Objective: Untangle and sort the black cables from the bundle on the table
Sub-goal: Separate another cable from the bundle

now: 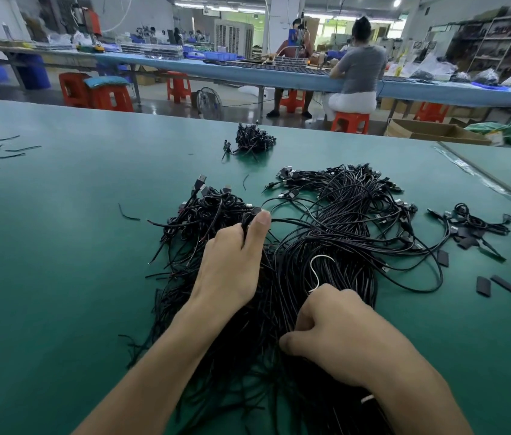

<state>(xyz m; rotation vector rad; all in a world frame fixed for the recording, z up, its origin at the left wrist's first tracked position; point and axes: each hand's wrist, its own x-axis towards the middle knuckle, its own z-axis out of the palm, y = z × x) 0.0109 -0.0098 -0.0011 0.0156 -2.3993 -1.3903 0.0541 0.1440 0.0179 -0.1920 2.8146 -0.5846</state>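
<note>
The lower part of the black cables (335, 233) runs under both forearms and off the bottom edge, so its near end is cut from view, and within the mass single strands cannot be told apart. The heap lies on the green table (59, 246), straight ahead of the person, with plug ends fanned out on its far side. The fingertips of the right hand (335, 334) are buried among the strands and hidden; its fingers are curled tightly down and the thumb presses in from the side, pinching cables, though which ones cannot be made out. A white tie (318, 268) curves up from the heap just beyond its knuckles. The left hand (232, 265) rests on the left half of the heap, fingers folded under around a looped strand, thumb lying straight along it towards a plug. A small pile (255, 141) sits well apart near the table's far edge, and flat black pieces (483, 285) lie to the right.
</note>
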